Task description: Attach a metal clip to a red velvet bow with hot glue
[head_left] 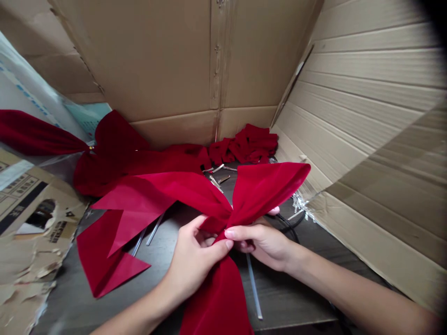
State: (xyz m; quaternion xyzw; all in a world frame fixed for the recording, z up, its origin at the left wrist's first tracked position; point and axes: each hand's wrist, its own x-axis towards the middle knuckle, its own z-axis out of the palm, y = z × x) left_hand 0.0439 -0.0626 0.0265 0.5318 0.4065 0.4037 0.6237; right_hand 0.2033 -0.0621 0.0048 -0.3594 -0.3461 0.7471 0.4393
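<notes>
A red velvet bow [258, 193] is gathered at its middle between my two hands above the table. My left hand [195, 253] pinches the gathered centre from the left, thumb on top. From the right, my right hand [261, 242] presses thumb and fingers on the same knot. One loop stands up to the right, forked tails spread out to the left, and another loop hangs toward me. What lies under the fingers at the centre is hidden.
Finished-looking red bows [104, 158] lie at the left back, beside a heap of red fabric strips [251, 144]. Metal clips [216, 179] and clear glue sticks [253, 288] are scattered on the dark table [289, 298]. Cardboard walls [167, 60] surround the back and right.
</notes>
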